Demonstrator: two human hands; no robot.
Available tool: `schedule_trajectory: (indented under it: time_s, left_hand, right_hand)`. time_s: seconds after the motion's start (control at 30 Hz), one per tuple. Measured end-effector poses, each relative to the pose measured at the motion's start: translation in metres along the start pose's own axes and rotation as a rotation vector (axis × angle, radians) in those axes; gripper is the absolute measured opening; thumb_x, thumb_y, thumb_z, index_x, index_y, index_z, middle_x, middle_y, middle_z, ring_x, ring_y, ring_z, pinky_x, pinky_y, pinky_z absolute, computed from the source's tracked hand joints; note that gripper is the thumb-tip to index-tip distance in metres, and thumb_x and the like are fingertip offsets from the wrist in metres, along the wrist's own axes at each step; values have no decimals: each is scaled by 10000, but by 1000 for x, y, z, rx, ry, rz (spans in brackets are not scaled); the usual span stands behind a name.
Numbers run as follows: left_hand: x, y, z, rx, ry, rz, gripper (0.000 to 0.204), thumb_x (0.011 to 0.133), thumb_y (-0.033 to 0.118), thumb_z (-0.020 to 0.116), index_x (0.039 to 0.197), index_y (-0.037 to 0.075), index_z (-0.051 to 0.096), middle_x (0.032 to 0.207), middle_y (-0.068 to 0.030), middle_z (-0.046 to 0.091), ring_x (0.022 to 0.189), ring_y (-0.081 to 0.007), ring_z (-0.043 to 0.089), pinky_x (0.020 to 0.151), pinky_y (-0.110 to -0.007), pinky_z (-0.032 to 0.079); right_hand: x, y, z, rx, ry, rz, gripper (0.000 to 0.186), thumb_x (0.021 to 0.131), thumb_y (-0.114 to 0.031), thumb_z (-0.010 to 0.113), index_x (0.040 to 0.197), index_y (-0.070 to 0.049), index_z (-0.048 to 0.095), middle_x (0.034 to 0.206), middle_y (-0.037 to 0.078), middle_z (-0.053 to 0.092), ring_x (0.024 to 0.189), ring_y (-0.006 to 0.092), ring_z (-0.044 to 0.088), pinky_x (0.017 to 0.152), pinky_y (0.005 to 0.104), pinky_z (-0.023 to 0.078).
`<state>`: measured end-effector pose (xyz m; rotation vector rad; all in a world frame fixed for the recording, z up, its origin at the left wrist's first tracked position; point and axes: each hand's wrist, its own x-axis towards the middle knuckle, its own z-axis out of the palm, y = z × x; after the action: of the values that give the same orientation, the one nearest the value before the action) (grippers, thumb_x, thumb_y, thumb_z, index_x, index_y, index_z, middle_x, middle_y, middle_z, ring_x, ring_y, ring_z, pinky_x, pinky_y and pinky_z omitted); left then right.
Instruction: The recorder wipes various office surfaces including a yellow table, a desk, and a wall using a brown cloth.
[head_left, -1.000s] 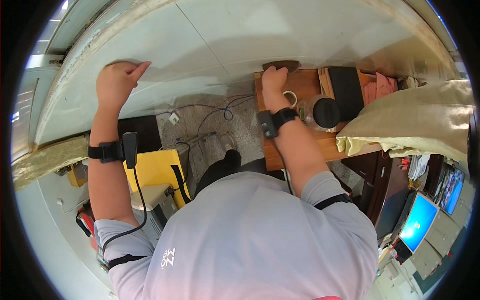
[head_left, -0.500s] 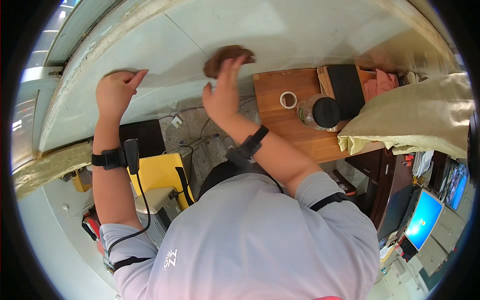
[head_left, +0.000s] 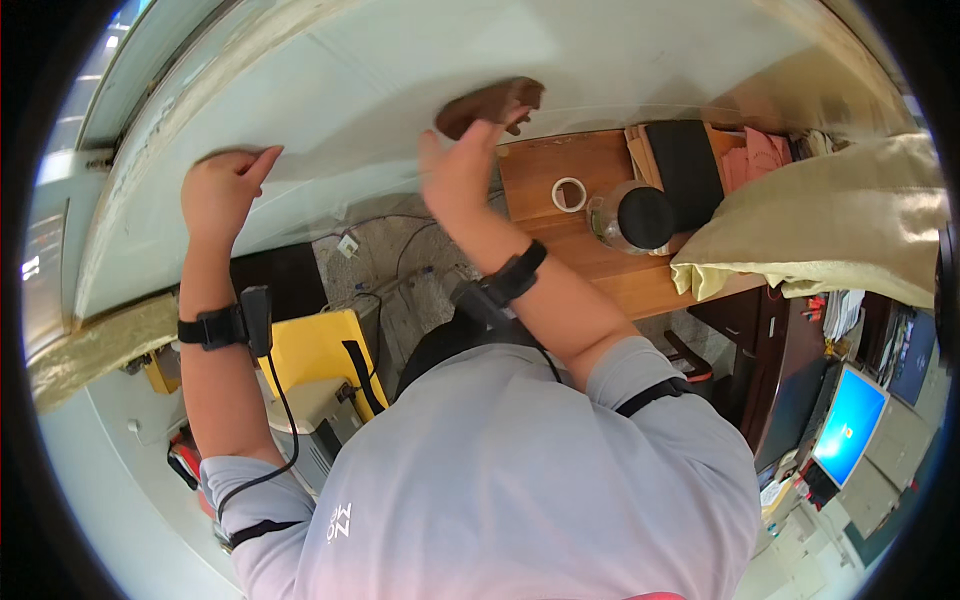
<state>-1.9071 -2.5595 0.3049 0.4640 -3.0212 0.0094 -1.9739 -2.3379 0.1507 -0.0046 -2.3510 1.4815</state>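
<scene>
A crumpled brown cloth (head_left: 490, 106) lies against the pale, smooth wall panel (head_left: 370, 110). My right hand (head_left: 462, 178) holds it there, with its fingers partly hidden by the cloth and a little smeared by motion. To the left, my left hand (head_left: 220, 190) rests against the same panel, fingers folded in and thumb sticking out to the right. Nothing shows in the left hand. Both wrists carry black straps with small devices, and a cable runs down from the left one.
At the right stands a wooden desk (head_left: 540, 170) with a tape roll (head_left: 569, 195), a black-lidded jar (head_left: 640, 219), a black folder (head_left: 687, 165) and gold fabric (head_left: 810, 220). A yellow chair back (head_left: 315, 355) stands below my left hand. Cables (head_left: 405, 250) trail across the floor.
My right hand and the brown cloth have slid up and to the right along the panel. My left hand has shifted only slightly left and down.
</scene>
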Motion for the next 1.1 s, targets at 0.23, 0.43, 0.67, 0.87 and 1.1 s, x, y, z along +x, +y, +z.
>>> schedule_trajectory:
  time_s: [0.23, 0.43, 0.67, 0.87, 1.1]
  left_hand:
    - [2, 6, -2, -23, -34, -23, 403, 886, 438, 730, 724, 71, 769, 545, -24, 635, 495, -158, 601, 535, -313, 458]
    - [1, 3, -1, -51, 24, -3, 423, 858, 456, 751, 647, 90, 744, 516, -24, 616, 468, -175, 593, 501, -325, 450]
    - [4, 0, 0, 2, 27, 35, 442, 866, 477, 731, 650, 92, 750, 515, -24, 622, 474, -188, 605, 511, -345, 460]
    - [3, 11, -4, -6, 22, 10, 441, 868, 467, 732, 646, 85, 747, 522, -29, 632, 472, -197, 612, 522, -345, 464]
    - [-4, 10, -7, -72, 52, -13, 393, 855, 408, 769, 673, 60, 756, 522, -51, 641, 461, -182, 618, 522, -322, 465]
  right_hand:
    - [53, 65, -15, 983, 110, 661, 591, 1024, -387, 491, 1408, 57, 425, 1456, 181, 453, 1339, 282, 414, 1108, 411, 347]
    - [104, 155, -48, 1224, 398, 1100, 728, 987, -585, 415, 1472, -42, 415, 1537, 58, 417, 1374, 253, 402, 1155, 436, 292]
    - [132, 123, -74, 1222, 419, 660, 725, 1021, -556, 404, 1509, -22, 363, 1561, 108, 379, 1411, 276, 359, 1185, 422, 248]
    - [24, 62, 4, 752, 210, 299, 443, 1056, -359, 485, 1195, 61, 509, 1262, 160, 533, 1154, 246, 462, 1058, 389, 342]
    - [71, 118, -27, 1294, 234, 923, 691, 986, -550, 504, 1510, -113, 397, 1544, 36, 404, 1399, 231, 354, 1175, 417, 242]
